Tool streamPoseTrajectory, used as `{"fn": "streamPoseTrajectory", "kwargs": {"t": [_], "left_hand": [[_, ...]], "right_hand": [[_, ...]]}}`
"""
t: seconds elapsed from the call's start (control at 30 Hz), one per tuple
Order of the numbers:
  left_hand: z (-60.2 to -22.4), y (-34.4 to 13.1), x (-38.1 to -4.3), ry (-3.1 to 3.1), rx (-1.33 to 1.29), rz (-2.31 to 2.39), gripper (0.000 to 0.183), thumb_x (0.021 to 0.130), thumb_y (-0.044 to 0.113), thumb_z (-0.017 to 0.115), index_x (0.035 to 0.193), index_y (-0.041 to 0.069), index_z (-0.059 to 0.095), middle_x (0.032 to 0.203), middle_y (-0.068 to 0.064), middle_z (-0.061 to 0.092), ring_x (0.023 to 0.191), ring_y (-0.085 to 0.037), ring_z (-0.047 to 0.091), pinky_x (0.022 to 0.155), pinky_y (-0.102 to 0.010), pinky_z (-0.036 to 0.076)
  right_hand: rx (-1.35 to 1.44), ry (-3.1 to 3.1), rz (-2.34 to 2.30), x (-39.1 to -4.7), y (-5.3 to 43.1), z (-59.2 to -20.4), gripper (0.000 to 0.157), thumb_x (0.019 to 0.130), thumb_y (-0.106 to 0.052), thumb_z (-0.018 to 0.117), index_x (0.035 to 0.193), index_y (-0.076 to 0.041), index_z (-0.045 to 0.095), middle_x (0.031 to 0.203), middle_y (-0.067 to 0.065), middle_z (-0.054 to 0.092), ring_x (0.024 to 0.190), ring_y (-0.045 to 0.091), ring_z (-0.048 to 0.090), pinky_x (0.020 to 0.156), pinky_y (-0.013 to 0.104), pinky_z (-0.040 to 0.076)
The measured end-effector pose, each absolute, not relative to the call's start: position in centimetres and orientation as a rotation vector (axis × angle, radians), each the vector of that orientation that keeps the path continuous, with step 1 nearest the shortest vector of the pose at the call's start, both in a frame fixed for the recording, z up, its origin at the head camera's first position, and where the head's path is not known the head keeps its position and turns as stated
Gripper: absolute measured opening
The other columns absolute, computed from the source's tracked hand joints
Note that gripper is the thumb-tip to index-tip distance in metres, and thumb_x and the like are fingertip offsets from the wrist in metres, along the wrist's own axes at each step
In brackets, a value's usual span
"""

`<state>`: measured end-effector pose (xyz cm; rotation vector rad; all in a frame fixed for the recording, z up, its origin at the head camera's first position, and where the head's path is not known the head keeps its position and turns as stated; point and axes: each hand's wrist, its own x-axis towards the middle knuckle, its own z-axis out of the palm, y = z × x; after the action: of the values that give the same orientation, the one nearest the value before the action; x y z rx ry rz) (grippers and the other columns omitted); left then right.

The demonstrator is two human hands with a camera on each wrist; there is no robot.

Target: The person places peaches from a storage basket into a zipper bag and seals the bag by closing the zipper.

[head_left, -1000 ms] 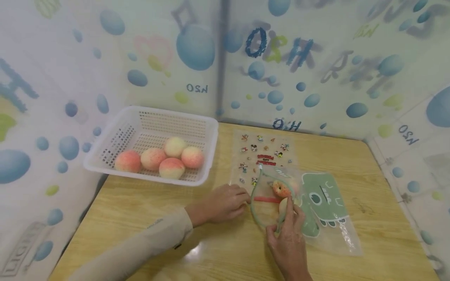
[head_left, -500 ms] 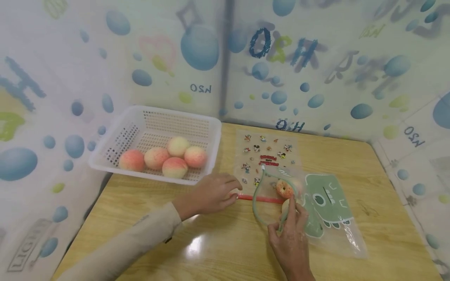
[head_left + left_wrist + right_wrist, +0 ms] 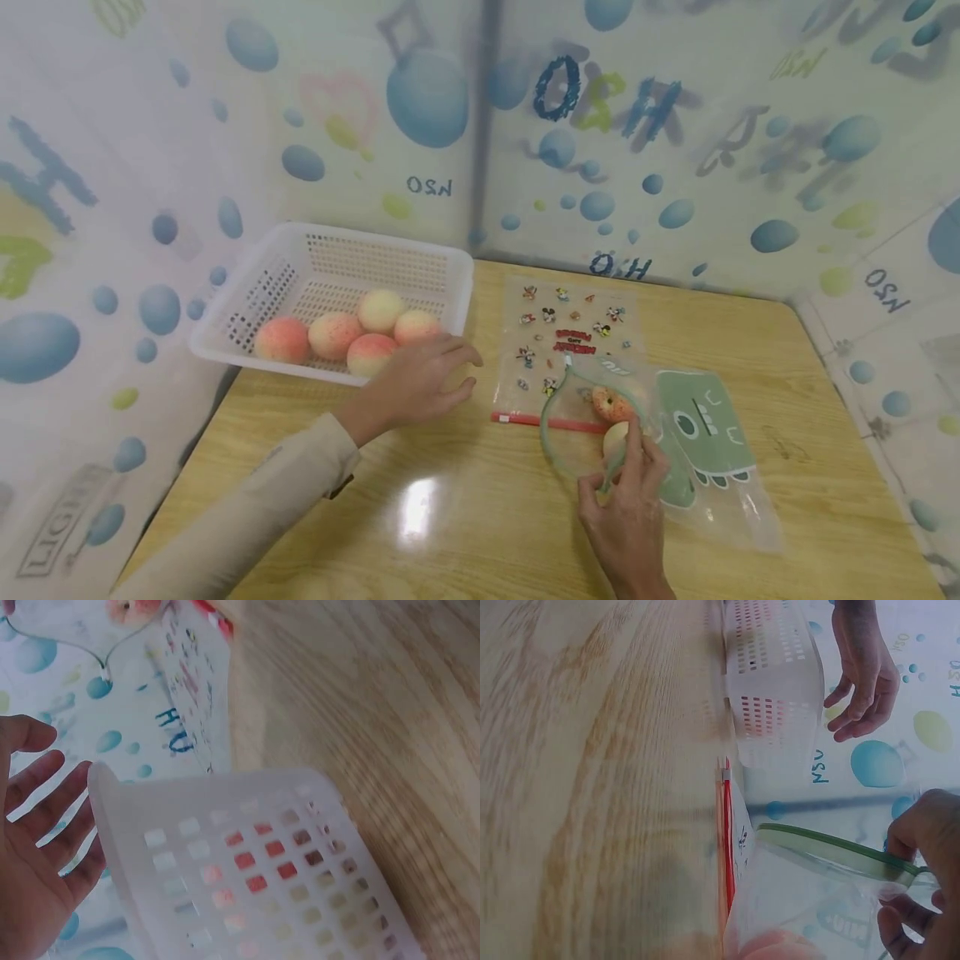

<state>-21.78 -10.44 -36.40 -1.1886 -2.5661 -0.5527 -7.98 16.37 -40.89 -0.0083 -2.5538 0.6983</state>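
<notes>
My left hand hovers with loosely spread fingers over the front right corner of a white plastic basket in the head view. Several pink-and-cream peaches sit in it; the hand partly covers the nearest ones. In the left wrist view the fingers stand beside the basket wall, gripping nothing. My right hand pinches the green-edged mouth of a clear zip bag with a green dinosaur print, keeping it gaping. Inside lie a red-speckled peach and a pale one.
A second clear bag with cartoon figures and a red slider strip lies flat, partly under the dinosaur bag. The wooden table meets walls printed with blue drops at its back and sides.
My left hand has left the bags' side and moved left and up to the basket's corner, uncovering the red slider's end. The right hand keeps its hold on the bag mouth.
</notes>
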Motion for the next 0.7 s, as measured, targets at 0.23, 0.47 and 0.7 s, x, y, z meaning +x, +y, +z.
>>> {"fn": "streamPoseTrajectory", "kwargs": {"t": [0.23, 0.47, 0.7], "left_hand": [[-36.2, -12.4, -22.7, -2.613, -1.115, -0.576, 0.023, 0.082, 0.023, 0.056, 0.101, 0.012, 0.062, 0.102, 0.002, 0.059, 0.101, -0.016, 0.051, 0.085, -0.034, 0.041], [-36.3, -14.2, -23.4, -2.600, -1.069, -0.522, 0.021, 0.081, 0.024, 0.054, 0.096, 0.013, 0.063, 0.101, 0.003, 0.059, 0.097, -0.016, 0.052, 0.082, -0.032, 0.042], [-36.4, -15.4, -24.2, -2.753, -0.962, -0.541, 0.030, 0.084, 0.030, 0.057, 0.107, 0.012, 0.059, 0.109, -0.001, 0.057, 0.105, -0.019, 0.049, 0.090, -0.037, 0.037]], "right_hand": [[0.018, -2.482, 0.698, -7.8, 16.5, -40.9, 0.087, 0.065, -0.004, 0.057, 0.144, -0.008, 0.020, 0.121, 0.022, 0.031, 0.071, 0.017, 0.046, 0.047, 0.027, 0.043], [0.039, -2.412, 0.731, -7.4, 16.5, -40.8, 0.083, 0.065, -0.005, 0.055, 0.143, -0.009, 0.024, 0.119, 0.022, 0.033, 0.078, 0.012, 0.044, 0.058, 0.018, 0.038], [0.083, -2.429, 0.697, -7.6, 16.4, -41.2, 0.081, 0.065, -0.007, 0.055, 0.141, -0.006, 0.028, 0.117, 0.022, 0.036, 0.071, 0.013, 0.046, 0.051, 0.023, 0.043]]}}
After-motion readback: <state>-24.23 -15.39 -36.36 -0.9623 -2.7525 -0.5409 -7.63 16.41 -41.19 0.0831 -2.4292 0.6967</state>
